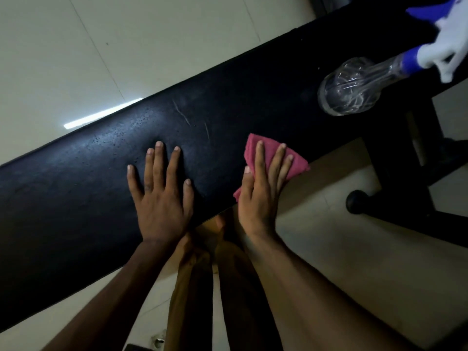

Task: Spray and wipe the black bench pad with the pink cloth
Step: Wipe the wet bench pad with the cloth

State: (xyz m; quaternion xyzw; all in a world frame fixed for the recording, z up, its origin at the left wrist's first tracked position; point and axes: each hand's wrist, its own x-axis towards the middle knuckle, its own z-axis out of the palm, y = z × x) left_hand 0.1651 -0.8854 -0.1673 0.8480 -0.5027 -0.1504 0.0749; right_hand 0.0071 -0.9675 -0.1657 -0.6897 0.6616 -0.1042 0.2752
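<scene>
A long black padded bench pad (228,117) runs slantwise across the view, from the lower left up to the upper right, over a pale tiled floor (63,46). Its top looks shiny, with tiny wet dots and a few thin pale scratch marks near the middle. The left hand (160,196) lies flat on the pad with its fingers spread wide apart, palm down, and it has nothing in it. The right hand (260,191) is just beside it, also flat with the fingers stretched out, and it presses down on a small crumpled pink cloth (253,150). The cloth sits at the near edge of the pad, and parts of it poke out past the fingertips and by the side of the hand. The hand is not curled around the cloth, it only rests on top of it. Farther along the pad, toward the upper right, a clear plastic spray bottle (354,89) with a blue collar and a white trigger top stands on the pad, well apart from both hands. Below the pad on the right side, a dark bench frame (405,160) with a round black foot stands on the floor. Two bare legs show between the arms
</scene>
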